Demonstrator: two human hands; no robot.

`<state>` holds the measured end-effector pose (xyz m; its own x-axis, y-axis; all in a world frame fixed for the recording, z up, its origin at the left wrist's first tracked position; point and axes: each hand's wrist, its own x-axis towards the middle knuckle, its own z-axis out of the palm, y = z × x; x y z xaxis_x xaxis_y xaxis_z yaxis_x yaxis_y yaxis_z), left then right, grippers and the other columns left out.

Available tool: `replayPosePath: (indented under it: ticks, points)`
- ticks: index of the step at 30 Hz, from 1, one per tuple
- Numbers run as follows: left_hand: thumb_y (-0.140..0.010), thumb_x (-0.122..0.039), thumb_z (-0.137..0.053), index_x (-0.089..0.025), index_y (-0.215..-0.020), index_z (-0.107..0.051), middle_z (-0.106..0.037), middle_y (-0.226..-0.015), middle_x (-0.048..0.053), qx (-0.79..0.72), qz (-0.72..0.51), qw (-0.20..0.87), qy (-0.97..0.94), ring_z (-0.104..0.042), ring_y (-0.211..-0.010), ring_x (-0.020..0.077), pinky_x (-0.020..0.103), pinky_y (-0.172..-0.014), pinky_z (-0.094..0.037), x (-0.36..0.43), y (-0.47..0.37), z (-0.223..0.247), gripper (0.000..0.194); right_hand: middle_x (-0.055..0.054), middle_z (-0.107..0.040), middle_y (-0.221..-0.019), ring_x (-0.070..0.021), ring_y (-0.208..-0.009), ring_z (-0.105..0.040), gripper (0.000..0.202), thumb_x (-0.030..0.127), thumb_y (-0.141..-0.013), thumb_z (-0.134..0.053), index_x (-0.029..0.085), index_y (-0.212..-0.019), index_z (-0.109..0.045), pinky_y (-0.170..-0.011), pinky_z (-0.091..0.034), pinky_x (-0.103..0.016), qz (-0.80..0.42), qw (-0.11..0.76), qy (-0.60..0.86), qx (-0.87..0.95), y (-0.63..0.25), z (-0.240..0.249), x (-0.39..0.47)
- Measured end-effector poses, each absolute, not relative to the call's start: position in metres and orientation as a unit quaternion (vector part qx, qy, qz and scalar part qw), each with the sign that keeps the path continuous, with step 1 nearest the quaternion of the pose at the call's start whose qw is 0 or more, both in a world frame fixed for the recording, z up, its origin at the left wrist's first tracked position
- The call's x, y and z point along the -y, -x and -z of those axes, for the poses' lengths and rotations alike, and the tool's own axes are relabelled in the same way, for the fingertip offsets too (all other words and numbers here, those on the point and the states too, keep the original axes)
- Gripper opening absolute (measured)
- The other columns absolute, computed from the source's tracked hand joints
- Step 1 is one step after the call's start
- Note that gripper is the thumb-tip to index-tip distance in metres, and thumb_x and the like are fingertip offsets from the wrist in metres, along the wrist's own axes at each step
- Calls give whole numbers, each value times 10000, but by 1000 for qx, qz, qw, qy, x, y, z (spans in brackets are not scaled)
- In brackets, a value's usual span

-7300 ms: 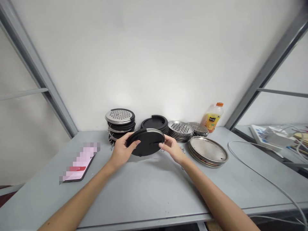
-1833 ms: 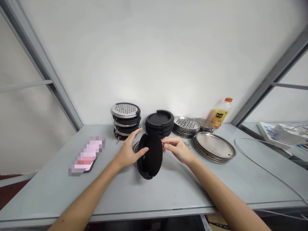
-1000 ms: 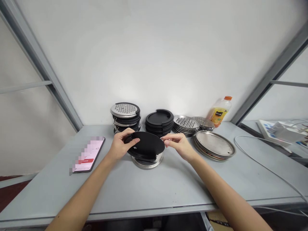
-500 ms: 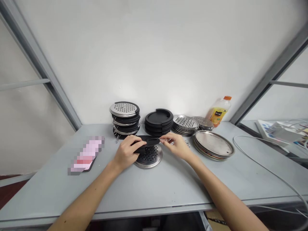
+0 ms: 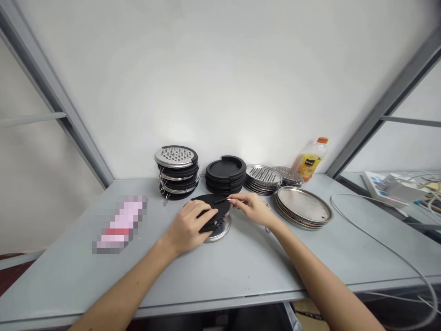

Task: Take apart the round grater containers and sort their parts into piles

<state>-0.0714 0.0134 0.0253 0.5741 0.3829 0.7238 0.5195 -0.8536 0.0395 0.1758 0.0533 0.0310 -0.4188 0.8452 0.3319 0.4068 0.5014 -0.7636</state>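
Observation:
My left hand is wrapped around the near left side of a round black holder, thumb below and fingers on top. The holder is raised just above a perforated metal grater disc, which it partly covers. At the holder's right edge my right hand pinches a small thin metal piece, too small to make out fully. A dark thin strip runs from that piece across the holder's top. Small metal clasps lie beside my right wrist, partly hidden.
Behind stand a stack of graters in black holders with hanging clasps, stacked black holders, metal graters and plain metal lids. A juice bottle stands by the wall. A phone lies left; a white cable crosses the right.
My left hand has shifted right and nearer, its fingers now further over the holder's top. The holder has tipped so more of its upper face shows. My right hand still pinches at its edge.

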Motion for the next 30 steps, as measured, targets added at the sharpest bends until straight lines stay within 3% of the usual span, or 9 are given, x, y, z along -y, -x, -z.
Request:
replayPosePath:
  ticks: [4,8,15,21,26,30]
  points:
    - [-837,-195,-588,-209,-1259,-536,-622,-1088,109,232,352,54,905,-571,-1045,257,443,-917,-470,-4,63,-29,426,-72,-732,-891,-196,-770,-633,332,405,-889,-536,164,-999,-736,-667,-493,-295,-302,382,404,774,-177,-30,-54]
    - [-791,-387,-652,-191,-1277,-530,-608,-1159,135,189,309,3,932,-535,-1138,307,486,-971,-436,0,65,-37,538,-78,-740,-983,-212,-851,-660,282,379,-889,-561,197,-1023,-730,-720,-507,-312,-277,383,386,792,-176,-32,-54]
    - [-846,-319,-584,-216,-1347,-467,-518,-1364,126,355,360,18,863,-401,-1327,318,527,-1091,-331,-19,80,-39,525,-87,-736,-992,-217,-897,-671,254,345,-914,-542,233,-1051,-725,-802,-522,-351,-222,394,299,840,-167,-33,-47]
    - [-882,-367,-562,-236,-1228,-578,-657,-1172,75,379,310,-75,869,-576,-1100,257,451,-985,-439,-27,85,-34,370,-78,-732,-1022,-218,-929,-670,254,331,-921,-530,237,-1072,-711,-823,-520,-343,-223,367,301,851,-158,-34,-40]
    - [-865,-395,-581,-248,-1137,-634,-673,-1070,54,417,324,-118,841,-603,-1019,241,396,-908,-487,-26,82,-35,314,-84,-733,-987,-211,-869,-668,267,317,-929,-505,218,-1079,-703,-761,-515,-325,-188,332,330,863,-159,-32,-39]
    - [-838,-413,-613,-226,-1074,-649,-683,-1066,49,448,338,-155,813,-631,-994,242,383,-897,-495,-25,78,-36,303,-102,-707,-1062,-223,-924,-654,335,252,-946,-440,216,-1219,-632,-812,-504,-356,-136,307,335,880,-160,-28,-39]
